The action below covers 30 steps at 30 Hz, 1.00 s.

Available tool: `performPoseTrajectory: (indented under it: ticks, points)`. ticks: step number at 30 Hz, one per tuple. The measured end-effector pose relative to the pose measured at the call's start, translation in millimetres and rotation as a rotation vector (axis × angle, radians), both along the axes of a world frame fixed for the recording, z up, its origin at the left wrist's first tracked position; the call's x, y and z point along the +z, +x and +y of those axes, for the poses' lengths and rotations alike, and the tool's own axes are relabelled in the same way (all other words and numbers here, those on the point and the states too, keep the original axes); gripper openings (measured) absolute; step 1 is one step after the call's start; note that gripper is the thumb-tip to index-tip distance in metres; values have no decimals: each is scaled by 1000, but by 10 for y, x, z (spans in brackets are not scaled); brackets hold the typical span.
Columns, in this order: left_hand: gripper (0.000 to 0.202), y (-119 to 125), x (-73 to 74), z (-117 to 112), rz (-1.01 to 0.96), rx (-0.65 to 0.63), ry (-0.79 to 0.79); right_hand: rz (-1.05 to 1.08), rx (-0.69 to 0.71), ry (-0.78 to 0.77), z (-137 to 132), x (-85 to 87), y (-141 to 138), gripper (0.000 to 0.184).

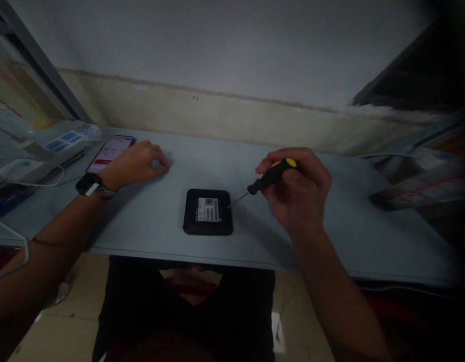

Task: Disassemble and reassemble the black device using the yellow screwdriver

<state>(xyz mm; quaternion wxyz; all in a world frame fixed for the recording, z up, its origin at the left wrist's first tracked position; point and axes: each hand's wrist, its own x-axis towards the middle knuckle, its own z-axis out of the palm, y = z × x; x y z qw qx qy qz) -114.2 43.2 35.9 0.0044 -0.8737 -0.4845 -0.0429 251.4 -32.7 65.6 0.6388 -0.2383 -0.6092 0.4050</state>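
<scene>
A small black square device [208,211] with a white label on top lies flat near the front edge of the grey table [149,221]. My right hand [298,193] is closed round a black-and-yellow screwdriver [269,177]; its thin tip points down-left and ends just right of the device's upper right edge. My left hand [136,163] rests on the table to the upper left of the device, fingers curled with the tips pressed to the surface. What they pinch, if anything, I cannot make out. A dark watch [88,184] sits on that wrist.
A phone [110,151] with a lit screen lies just behind my left hand. White boxes and cables [36,156] crowd the left end of the table. Blurred packages [421,191] sit at the right. A wall runs close behind the table.
</scene>
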Motion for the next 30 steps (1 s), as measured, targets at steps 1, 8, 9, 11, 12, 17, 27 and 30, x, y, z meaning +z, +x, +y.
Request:
performPoseTrajectory:
  ticks: [1, 8, 9, 11, 12, 17, 27, 30]
  points:
    - [43, 3, 4, 0, 0, 5, -4, -8, -9, -5, -4, 1, -1, 14]
    - [38, 29, 20, -15, -25, -2, -3, -62, -29, -16, -39, 6, -2, 15]
    - [38, 32, 21, -20, -26, 4, -1, -69, -31, -10, -38, 3, 0, 15]
    - [38, 28, 22, -26, -24, 11, -2, -81, -30, 0, -33, -5, 4, 17]
    - [38, 20, 20, -27, -24, 11, -5, -85, -32, 1, -30, -9, 5, 17]
    - [42, -68, -12, -4, -35, 32, 2, -80, -52, -21, -27, -15, 7, 18]
    - [39, -64, -19, 8, -39, 20, -21, -11, 20, -13, -13, -13, -4, 14]
    - [38, -54, -18, 7, -36, 20, -22, -35, 4, -19, -15, -14, -7, 13]
